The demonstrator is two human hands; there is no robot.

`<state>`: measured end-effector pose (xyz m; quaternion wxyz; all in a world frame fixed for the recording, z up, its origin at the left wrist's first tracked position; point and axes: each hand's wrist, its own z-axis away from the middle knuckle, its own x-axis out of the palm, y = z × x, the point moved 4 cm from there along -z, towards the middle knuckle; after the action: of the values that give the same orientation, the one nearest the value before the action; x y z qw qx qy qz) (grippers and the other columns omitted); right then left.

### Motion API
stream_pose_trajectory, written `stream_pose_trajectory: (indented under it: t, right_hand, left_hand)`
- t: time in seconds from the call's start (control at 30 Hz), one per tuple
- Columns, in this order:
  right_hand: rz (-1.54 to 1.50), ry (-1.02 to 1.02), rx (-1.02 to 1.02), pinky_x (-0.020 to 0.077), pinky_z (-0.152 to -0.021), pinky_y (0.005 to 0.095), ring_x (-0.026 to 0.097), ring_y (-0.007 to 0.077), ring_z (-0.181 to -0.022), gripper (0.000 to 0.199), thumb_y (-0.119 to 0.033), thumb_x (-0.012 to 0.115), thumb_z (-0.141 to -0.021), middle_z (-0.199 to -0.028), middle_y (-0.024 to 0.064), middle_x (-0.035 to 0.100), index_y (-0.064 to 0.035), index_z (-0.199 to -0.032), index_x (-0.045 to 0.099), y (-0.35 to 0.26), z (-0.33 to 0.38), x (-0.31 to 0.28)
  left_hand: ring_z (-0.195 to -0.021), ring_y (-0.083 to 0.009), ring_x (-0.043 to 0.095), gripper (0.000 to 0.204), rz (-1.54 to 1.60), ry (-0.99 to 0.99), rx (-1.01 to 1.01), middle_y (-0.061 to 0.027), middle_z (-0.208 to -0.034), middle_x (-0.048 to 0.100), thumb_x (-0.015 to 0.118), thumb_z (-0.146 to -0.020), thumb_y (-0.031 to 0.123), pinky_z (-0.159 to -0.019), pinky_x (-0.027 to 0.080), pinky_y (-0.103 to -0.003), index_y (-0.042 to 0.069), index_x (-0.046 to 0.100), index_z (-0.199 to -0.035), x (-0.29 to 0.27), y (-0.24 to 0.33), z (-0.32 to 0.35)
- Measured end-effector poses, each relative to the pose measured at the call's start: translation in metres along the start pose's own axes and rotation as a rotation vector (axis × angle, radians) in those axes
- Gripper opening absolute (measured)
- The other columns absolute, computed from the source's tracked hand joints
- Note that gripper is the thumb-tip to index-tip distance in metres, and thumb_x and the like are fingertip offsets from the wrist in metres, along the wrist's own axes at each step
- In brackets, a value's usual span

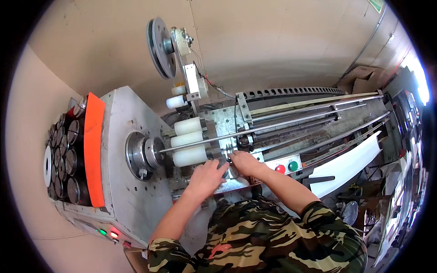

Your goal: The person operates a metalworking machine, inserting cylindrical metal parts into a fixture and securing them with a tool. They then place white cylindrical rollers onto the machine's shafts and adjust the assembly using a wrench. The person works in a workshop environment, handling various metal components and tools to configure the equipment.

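Observation:
Both my hands are at the metal carriage of a winding machine. My left hand is bent against the carriage's near side, below the lowest white roller, its fingers curled on a part they cover. Just to its right, my right hand has its fingers closed at a small metal fitting that they hide. A long steel rod runs above the carriage and over the rollers. Its left end reaches the round chuck on the grey machine housing.
Round metal pieces stand behind an orange panel at left. A pulley wheel rises on an arm behind. Beside my right forearm sits a box with a red button and a green button. A white sheet lies at right.

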<state>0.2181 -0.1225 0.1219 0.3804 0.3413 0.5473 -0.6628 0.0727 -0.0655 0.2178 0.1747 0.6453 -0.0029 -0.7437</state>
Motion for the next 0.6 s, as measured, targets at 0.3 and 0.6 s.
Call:
stream_pose_trajectory:
  t: [0.3, 0.6]
  right_hand:
    - [0.288, 0.018, 0.004, 0.0539, -0.068, 0.0418, 0.067, 0.0319, -0.082, 0.014, -0.015, 0.058, -0.081, -0.086, 0.0111, 0.068, -0.0058, -0.088, 0.066, -0.007, -0.014, 0.002]
    - [-0.125, 0.262, -0.119, 0.0488, -0.088, 0.0426, 0.060, 0.0380, -0.104, 0.066, -0.012, 0.074, -0.069, -0.110, 0.0210, 0.062, -0.0027, -0.128, 0.046, -0.002, -0.006, 0.010]
  left_hand:
    - [-0.098, -0.0278, 0.056, 0.058, -0.051, 0.079, 0.072, -0.0113, -0.102, 0.054, 0.071, -0.078, 0.028, -0.076, 0.051, -0.040, 0.006, 0.050, -0.127, 0.000, 0.004, 0.002]
    - [-0.083, -0.0304, 0.060, 0.049, 0.022, 0.086, -0.046, -0.0132, -0.090, 0.056, 0.070, -0.079, 0.040, -0.073, 0.052, -0.041, -0.001, 0.056, -0.101, 0.016, -0.003, -0.010]
